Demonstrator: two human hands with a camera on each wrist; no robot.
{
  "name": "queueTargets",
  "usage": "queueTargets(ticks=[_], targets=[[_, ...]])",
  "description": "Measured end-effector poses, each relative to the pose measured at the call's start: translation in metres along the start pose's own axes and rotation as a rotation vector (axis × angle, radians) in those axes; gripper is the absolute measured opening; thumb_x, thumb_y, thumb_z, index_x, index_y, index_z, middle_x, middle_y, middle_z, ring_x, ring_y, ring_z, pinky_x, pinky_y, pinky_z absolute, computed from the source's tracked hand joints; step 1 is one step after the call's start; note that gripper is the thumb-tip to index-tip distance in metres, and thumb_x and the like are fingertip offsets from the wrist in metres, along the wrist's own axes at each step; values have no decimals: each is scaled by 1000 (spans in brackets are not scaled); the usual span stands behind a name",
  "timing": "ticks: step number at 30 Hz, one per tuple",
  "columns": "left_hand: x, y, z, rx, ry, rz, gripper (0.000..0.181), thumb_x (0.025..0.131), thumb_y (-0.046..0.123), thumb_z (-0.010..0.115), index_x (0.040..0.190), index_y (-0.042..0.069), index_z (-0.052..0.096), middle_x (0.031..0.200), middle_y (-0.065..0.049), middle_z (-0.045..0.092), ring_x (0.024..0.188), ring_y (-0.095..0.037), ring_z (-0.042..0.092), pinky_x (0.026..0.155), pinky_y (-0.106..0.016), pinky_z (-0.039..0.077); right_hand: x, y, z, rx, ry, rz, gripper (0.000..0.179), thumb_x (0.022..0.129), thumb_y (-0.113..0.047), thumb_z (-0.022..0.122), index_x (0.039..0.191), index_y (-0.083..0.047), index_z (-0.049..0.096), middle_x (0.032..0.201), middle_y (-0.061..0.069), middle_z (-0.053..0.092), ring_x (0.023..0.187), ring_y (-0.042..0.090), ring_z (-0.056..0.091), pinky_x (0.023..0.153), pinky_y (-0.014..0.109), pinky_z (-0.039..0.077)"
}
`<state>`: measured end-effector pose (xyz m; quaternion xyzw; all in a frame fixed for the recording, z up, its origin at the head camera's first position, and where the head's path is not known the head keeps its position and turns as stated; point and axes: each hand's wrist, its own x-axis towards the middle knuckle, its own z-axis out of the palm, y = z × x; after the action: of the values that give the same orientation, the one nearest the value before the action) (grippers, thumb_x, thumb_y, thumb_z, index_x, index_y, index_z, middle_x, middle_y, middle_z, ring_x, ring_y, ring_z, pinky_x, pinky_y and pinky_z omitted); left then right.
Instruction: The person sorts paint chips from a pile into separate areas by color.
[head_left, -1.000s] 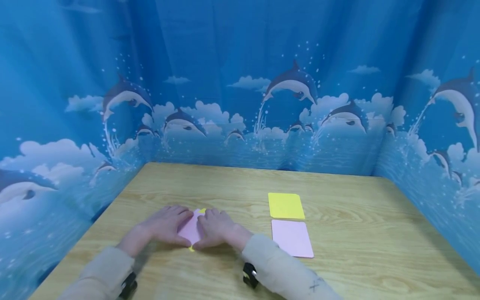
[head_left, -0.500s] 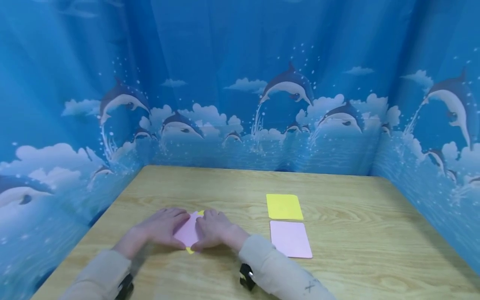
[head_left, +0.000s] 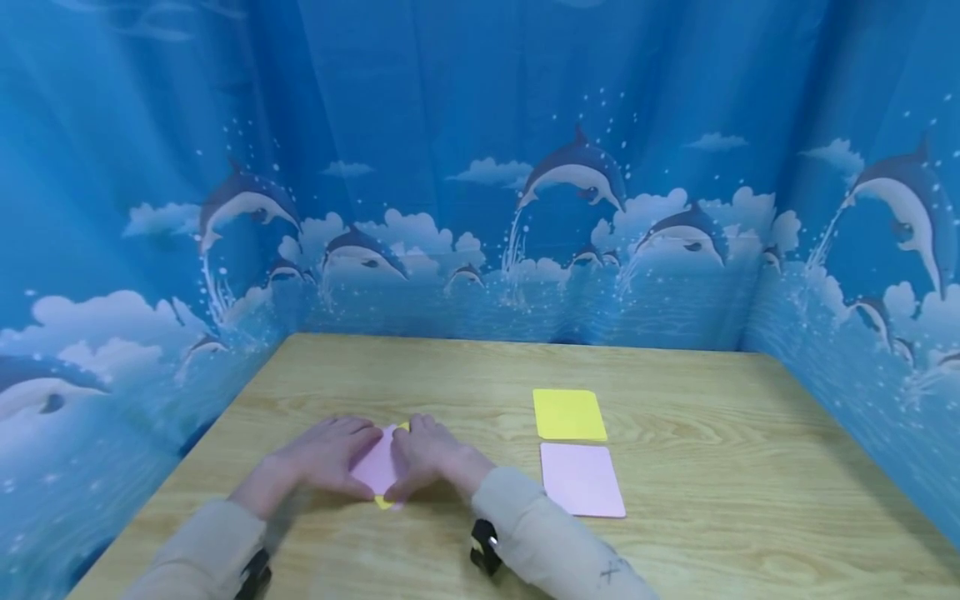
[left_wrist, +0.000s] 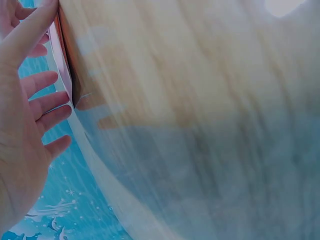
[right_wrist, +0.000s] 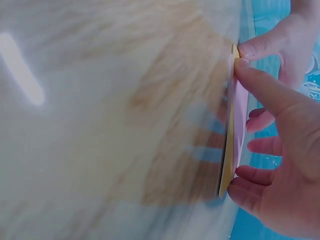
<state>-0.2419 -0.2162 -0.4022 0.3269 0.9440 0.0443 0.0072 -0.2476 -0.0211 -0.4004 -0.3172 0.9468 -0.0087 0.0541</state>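
A small pile of square sheets with a pink sheet (head_left: 377,468) uppermost lies at the left of the table, yellow showing at its corners. My left hand (head_left: 330,457) holds its left side between thumb and fingers. From the other side my right hand (head_left: 433,457) grips it, thumb at the near corner and fingertips at the far one. In the right wrist view a yellow edge (right_wrist: 228,155) runs along the pink, close to the tabletop. The left wrist view shows the left fingertips (left_wrist: 61,145) lightly bent, some at the pile's edge. The hands cover both sides of the pile.
To the right lie a yellow square (head_left: 570,414) and, just nearer, a pink square (head_left: 582,480), both with rounded corners. The glossy wood-grain table (head_left: 712,467) is bordered at the back and sides by a blue dolphin-print curtain (head_left: 450,167).
Both hands stay on the pile with only slight shifts. More yellow shows at its near corner than a second ago. The two squares at the right have not moved on the table.
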Motion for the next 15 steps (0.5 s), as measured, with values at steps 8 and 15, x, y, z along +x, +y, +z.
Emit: queueTargets(ticks=[8,15], targets=[[3,0,3,17,27,22,89,68,70,62,126,3,53,122,-14,54,114,-34,47,99,-54,32,2,1,-3,62,-24,39,81,58,-55,80,118,-9,53,96,3,47,86,13,43,72,23,43],[2,-2,4,-3,5,5,91,68,70,61,129,4,50,127,-14,51,119,-35,44,101,-55,30,2,1,-5,102,-35,70,83,55,-53,83,120,-11,53,98,3,47,87,14,44,71,24,44]])
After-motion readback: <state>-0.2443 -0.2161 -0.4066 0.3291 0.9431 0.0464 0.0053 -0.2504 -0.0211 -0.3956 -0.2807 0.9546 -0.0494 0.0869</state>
